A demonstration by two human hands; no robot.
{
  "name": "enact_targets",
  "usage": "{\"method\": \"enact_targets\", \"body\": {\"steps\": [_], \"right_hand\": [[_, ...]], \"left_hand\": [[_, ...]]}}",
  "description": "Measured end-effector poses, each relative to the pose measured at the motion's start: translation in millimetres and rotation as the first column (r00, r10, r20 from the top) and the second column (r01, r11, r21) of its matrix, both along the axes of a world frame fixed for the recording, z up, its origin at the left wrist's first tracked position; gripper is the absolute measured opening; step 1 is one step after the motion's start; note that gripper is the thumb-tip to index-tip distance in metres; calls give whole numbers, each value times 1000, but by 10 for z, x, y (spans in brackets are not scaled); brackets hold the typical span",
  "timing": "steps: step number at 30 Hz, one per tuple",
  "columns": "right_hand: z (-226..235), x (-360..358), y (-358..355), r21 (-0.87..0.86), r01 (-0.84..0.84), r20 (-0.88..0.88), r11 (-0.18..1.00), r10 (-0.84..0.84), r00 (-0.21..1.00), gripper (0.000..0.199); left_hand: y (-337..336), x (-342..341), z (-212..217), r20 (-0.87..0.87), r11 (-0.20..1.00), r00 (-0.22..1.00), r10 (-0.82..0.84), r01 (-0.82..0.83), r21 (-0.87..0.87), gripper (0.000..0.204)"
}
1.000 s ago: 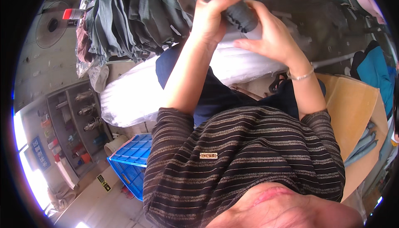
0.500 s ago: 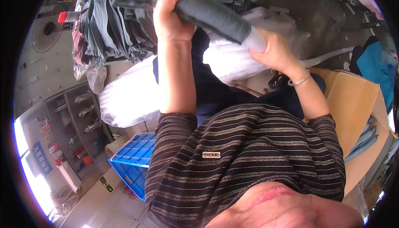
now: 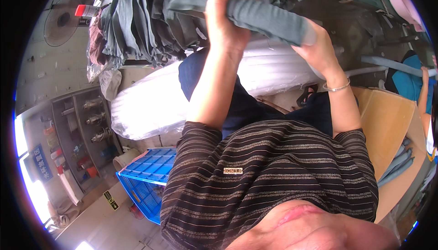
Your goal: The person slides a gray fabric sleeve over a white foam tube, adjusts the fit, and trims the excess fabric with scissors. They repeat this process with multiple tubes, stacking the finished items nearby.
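Note:
A grey-green fabric sleeve (image 3: pixel 269 19) sits around a white tube, slanting between my hands at the top of the view. My left hand (image 3: pixel 226 19) is closed around the sleeve, with a flat loose end of cloth beyond it to the left. My right hand (image 3: pixel 319 51) grips the right end, where a short pale tip of the white tube (image 3: pixel 311 36) shows at the cloth's edge. The cloth is wrinkled along the tube. Many similar grey-green cloth pieces (image 3: pixel 141 22) hang in a pile at the upper left.
Plastic-wrapped white tubes (image 3: pixel 150 99) lie across beyond my legs. A cardboard box (image 3: pixel 385 113) at my right holds several grey covered tubes (image 3: pixel 397 165). A blue crate (image 3: pixel 146 172) stands at my left, near a fan (image 3: pixel 61 24). Another person's arm (image 3: pixel 425 88) shows at the far right.
Both hands have moved right with the sleeve and tube. The cloth now covers more of the white end and looks more wrinkled. Another person's arm and a grey tube have appeared at right.

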State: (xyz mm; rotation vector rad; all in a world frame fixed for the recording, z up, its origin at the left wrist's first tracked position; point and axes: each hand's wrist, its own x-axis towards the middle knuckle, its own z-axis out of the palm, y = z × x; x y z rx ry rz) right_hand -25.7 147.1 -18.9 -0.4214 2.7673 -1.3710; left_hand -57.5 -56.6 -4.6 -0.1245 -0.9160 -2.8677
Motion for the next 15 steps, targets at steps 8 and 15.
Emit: {"method": "enact_targets", "body": {"steps": [8, 15], "right_hand": [[71, 30, -350, -65, -101, -262, 993, 81, 962, 53], [-19, 29, -409, 94, -98, -340, 991, 124, 932, 49]], "left_hand": [[115, -4, 70, -244, 971, 943, -225, 196, -138, 39], [-157, -6, 207, -126, 990, 988, -93, 78, -115, 46]]}}
